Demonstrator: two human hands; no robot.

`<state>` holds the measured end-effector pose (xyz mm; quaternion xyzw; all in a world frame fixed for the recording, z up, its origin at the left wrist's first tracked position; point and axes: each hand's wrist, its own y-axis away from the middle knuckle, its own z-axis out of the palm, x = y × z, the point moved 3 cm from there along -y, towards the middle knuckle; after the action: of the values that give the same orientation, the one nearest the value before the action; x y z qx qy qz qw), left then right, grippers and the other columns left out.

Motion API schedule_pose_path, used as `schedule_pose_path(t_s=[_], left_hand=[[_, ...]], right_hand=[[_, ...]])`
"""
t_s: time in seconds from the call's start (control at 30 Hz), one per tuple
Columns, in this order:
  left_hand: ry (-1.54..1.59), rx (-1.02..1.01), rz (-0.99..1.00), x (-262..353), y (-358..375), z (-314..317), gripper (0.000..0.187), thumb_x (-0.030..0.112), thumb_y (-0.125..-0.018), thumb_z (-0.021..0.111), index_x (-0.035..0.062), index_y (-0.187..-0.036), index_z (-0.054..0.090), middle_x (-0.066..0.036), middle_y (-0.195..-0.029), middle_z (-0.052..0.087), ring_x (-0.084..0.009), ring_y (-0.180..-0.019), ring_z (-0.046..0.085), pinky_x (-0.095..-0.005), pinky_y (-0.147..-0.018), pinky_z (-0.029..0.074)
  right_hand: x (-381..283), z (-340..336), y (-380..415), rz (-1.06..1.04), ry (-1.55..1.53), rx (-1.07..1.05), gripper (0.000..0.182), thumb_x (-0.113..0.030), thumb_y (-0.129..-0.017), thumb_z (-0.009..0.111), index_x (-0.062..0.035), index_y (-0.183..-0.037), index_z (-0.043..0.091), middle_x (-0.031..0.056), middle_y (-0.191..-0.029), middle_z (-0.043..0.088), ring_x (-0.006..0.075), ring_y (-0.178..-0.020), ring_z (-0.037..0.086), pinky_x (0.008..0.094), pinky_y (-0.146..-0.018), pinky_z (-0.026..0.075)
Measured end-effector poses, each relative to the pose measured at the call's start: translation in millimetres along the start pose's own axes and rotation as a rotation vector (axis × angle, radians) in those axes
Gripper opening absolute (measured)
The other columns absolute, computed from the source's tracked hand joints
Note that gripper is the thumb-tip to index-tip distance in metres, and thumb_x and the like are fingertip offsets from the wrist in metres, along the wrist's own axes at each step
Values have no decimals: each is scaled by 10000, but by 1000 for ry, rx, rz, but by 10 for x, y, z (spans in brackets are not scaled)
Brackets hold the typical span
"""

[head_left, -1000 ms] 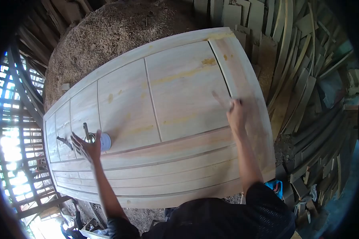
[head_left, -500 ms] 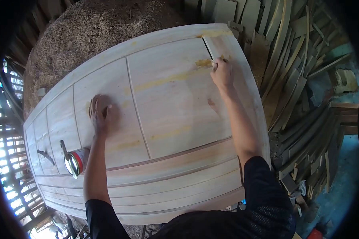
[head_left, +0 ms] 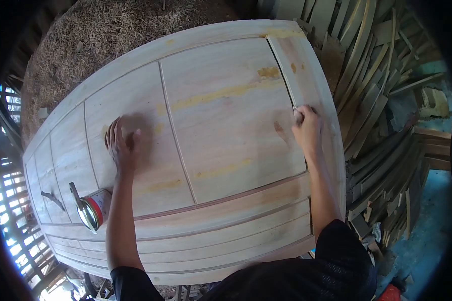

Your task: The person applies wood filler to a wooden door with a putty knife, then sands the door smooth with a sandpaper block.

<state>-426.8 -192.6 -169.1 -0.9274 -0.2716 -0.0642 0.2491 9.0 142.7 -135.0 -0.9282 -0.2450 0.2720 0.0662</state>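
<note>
A large pale wooden door panel (head_left: pixel 226 150) lies flat before me, with grooves across it and yellowish filler patches. My left hand (head_left: pixel 121 148) rests open on its surface, left of the middle. At the long groove near the right end, my right hand (head_left: pixel 309 125) is closed, fingertips down at the groove. Something small shows at those fingertips, but its kind is hidden by the fingers. Beside my left forearm stands a tin can (head_left: pixel 94 209) with a red and white label, a flat handle-like piece (head_left: pixel 75 194) sticking up at its rim.
A thin dark tool (head_left: pixel 52 199) lies on the panel's left part. Wood shavings (head_left: pixel 110 40) are heaped behind the panel. Many offcuts and strips of wood (head_left: pixel 361 65) lean and lie at the right. A slatted wall (head_left: pixel 7 185) lets in light at the left.
My right hand has slid along the groove toward me, from near the far filler patch to lower down. My left hand stays on the panel. The view has shifted slightly.
</note>
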Motion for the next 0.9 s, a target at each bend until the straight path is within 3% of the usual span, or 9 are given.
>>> schedule_pose_path(t_s=[0.07,0.17,0.23,0.3,0.37,0.43,0.7,0.8,0.9], left_hand=[[79,-38,-42,6,-2,-15,596,380,-955,688,53,-1435,557,-178,-1440,590,-375,-1356,525,-521,-1170,326],[53,-43,-47,69,-15,-72,589,369,-950,693,49,-1427,564,-175,-1429,599,-382,-1335,539,-508,-1158,343],[46,-49,-7,19,-9,-56,585,366,-948,694,49,-1424,568,-175,-1427,600,-381,-1335,539,-506,-1157,344],[48,-21,-2,-18,-16,-16,582,363,-947,696,50,-1421,572,-175,-1425,601,-379,-1335,539,-503,-1156,346],[42,-29,-16,18,-39,-55,571,364,-947,696,57,-1415,581,-166,-1422,606,-373,-1332,544,-502,-1154,349],[44,-31,-2,15,-22,-59,562,365,-950,692,56,-1409,587,-164,-1420,608,-370,-1331,546,-502,-1152,351],[17,-44,13,19,-15,-20,510,346,-955,691,59,-1371,617,-159,-1421,612,-364,-1327,555,-504,-1146,356],[10,-23,9,-13,-11,-10,505,340,-949,700,61,-1363,621,-156,-1415,617,-364,-1319,561,-509,-1137,364],[11,-2,28,0,-4,-18,501,341,-949,700,59,-1356,624,-154,-1403,623,-367,-1308,568,-510,-1125,376]], right_hand=[[-202,121,-421,-149,12,109,116,-11,-814,712,-10,-917,659,201,-806,688,435,-835,702,496,-752,549],[-176,453,-1256,-190,106,119,114,-8,-808,711,-13,-907,655,198,-834,698,430,-829,698,487,-739,543],[-45,480,-1169,-174,81,110,115,-7,-792,715,-20,-884,646,196,-861,705,428,-835,692,485,-744,536],[-30,47,-460,-100,108,24,107,-31,-840,726,-33,-943,697,197,-852,698,425,-843,691,484,-747,535],[-82,-99,71,-56,-67,110,143,-68,-899,731,-38,-1039,736,202,-884,710,413,-866,700,456,-758,540],[-192,-165,239,-71,-27,109,164,-84,-922,725,-31,-1076,738,201,-898,720,403,-862,708,440,-756,546],[-192,-204,96,141,-92,11,145,-80,-933,718,9,-1046,741,208,-927,739,381,-848,729,420,-750,555],[-195,-23,8,113,-33,54,110,-42,-925,700,5,-1022,723,210,-904,731,391,-832,729,436,-741,558],[-122,410,-585,-61,88,170,143,-34,-879,724,6,-1011,684,208,-918,725,406,-863,727,471,-756,563]])
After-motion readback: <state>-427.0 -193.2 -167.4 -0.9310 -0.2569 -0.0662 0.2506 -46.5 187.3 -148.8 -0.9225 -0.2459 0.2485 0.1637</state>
